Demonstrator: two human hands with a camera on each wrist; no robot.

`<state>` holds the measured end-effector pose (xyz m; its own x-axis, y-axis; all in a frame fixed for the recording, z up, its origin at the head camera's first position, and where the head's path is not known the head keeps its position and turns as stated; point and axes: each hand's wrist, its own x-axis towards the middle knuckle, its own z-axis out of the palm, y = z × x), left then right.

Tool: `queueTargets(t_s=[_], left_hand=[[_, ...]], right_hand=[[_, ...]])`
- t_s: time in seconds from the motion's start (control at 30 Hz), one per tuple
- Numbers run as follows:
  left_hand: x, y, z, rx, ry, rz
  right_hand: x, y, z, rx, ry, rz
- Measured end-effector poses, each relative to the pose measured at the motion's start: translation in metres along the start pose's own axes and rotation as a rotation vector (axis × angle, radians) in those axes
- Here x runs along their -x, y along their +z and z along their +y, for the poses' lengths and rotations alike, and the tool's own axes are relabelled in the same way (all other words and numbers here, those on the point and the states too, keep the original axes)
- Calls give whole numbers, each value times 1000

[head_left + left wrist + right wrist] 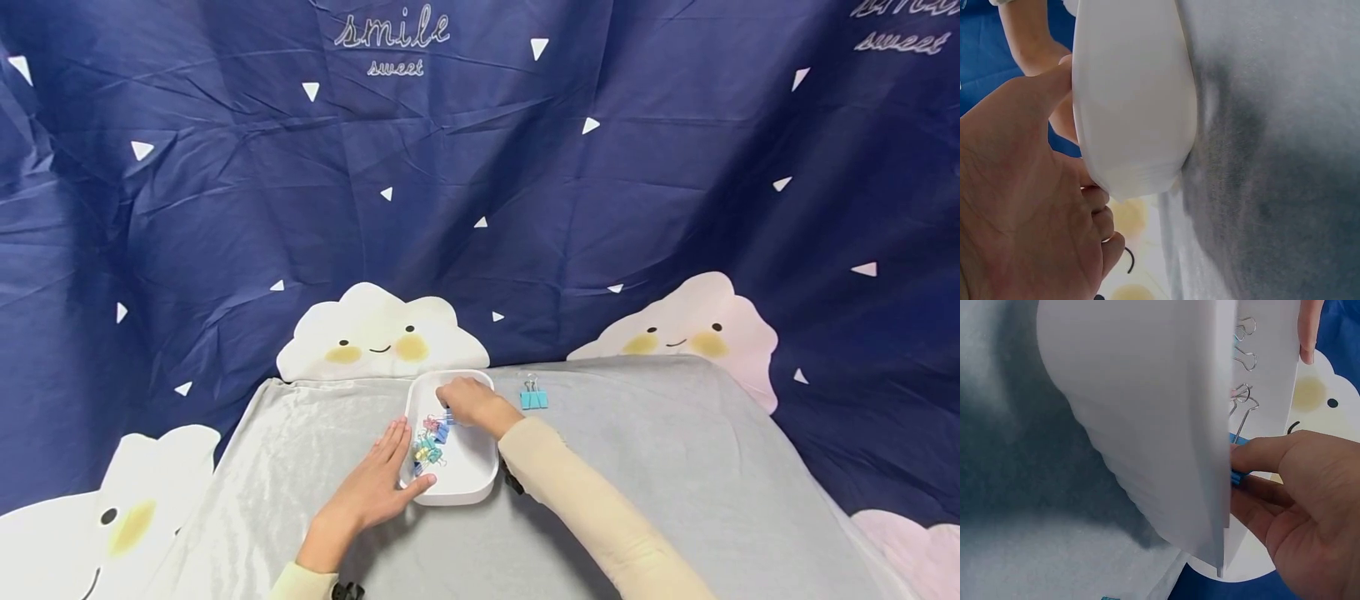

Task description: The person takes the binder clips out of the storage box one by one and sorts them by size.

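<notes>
A white box [465, 487] stands on the grey cloth, with several small binder clips [427, 452] in blue, teal, yellow and pink along its left side. My left hand [378, 483] holds the box by its near left corner, thumb over the rim and fingers along the outer left wall. Inside the far part of the box, my right hand [468, 402] pinches a blue binder clip [1237, 478] between thumb and fingers. The box wall partly hides that clip in the right wrist view. The left wrist view has the left hand [1035, 181] against the rim.
One larger teal binder clip [534, 399], handles up, lies on the grey cloth [637, 433] to the right of the box. Behind the table hangs a dark blue curtain [450, 167] with clouds and small white triangles.
</notes>
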<state>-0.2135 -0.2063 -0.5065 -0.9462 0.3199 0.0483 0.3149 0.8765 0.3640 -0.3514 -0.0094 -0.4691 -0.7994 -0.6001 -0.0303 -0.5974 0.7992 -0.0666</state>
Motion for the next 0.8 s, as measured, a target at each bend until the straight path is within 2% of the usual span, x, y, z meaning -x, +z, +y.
queueTargets(t_s=[0.23,0.47,0.8], left_hand=[[1,0,1,3,-1,-1],[2,-1,2,4,-9,-12],[1,0,1,-3,-11,-17]], right_hand=[[0,0,8,-9,-28,60],[-2,-5,15,-72,-76,107],[-3,-9,15,-50,-130,151]])
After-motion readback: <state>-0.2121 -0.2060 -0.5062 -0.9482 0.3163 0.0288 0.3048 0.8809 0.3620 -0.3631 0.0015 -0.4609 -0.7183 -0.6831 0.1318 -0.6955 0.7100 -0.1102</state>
